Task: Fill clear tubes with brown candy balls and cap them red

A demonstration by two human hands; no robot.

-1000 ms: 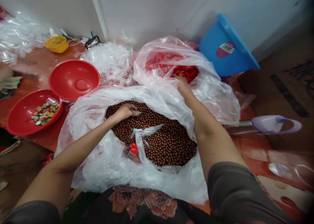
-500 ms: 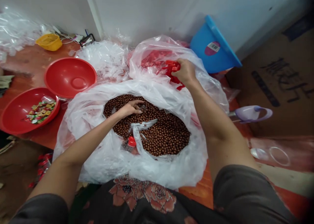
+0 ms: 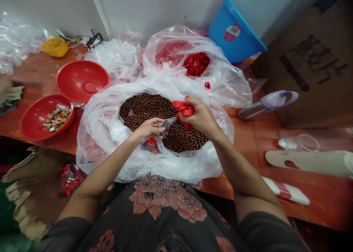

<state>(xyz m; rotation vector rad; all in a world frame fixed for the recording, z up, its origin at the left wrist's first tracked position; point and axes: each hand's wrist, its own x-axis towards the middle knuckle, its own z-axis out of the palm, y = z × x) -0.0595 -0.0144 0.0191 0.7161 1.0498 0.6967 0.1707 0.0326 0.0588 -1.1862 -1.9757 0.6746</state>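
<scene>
My left hand (image 3: pixel 147 130) hovers over a large clear plastic bag (image 3: pixel 103 134) of small round brown beads (image 3: pixel 146 108), pinching a small clear packet (image 3: pixel 166 127). My right hand (image 3: pixel 200 116) sits just to its right, gripping several red plastic pieces (image 3: pixel 184 108) above the beads. A second clear bag (image 3: pixel 176 49) behind holds more red pieces (image 3: pixel 196 63). One loose red piece (image 3: pixel 207 85) lies on its film. A small packet with a red top (image 3: pixel 149 144) rests below my left hand, partly hidden by it.
An orange-red table carries a bare red bowl (image 3: pixel 82 81), a red bowl of wrapped sweets (image 3: pixel 46 117), a yellow basket (image 3: pixel 54 47) and loose clear film (image 3: pixel 113 57). A blue tub (image 3: pixel 234 33), a lilac scoop (image 3: pixel 278 100) and a cardboard box (image 3: pixel 309 60) stand right.
My right hand has come from the red pieces in the back bag to above the beads, holding red pieces. My left hand has lifted a small clear packet. The view has tilted downward.
</scene>
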